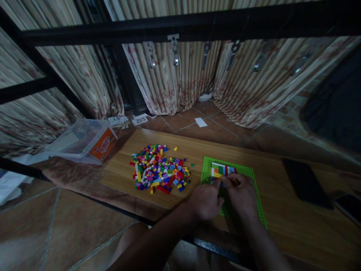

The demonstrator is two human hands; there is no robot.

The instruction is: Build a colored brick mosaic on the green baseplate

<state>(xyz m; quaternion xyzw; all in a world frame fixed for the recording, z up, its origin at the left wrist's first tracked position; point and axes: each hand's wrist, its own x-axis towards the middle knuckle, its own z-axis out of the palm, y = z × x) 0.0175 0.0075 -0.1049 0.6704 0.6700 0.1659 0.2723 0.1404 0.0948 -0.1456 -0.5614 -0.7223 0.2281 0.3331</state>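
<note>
Both my hands are over a green studded baseplate [207, 165] on the wooden board. Rows of coloured toy bricks [217, 170], white, orange, green, yellow, red and blue, cover its upper part. My left hand [207, 199] has its index finger pressed at the lower edge of these bricks, its other fingers curled. My right hand [242, 192] meets it there, thumb and fingers pinched together at the bricks. Whatever lies between the fingertips is too small and dark to make out. To the left of my hands lies a loose pile of mixed toy bricks [160, 169].
A dark tablet-like slab [306, 182] and a phone [349, 207] lie at the right of the wooden board [121, 162]. On the left stands a clear plastic box [81, 139] with an orange label. A black metal bar [180, 28] with hanging hooks crosses above, before striped curtains.
</note>
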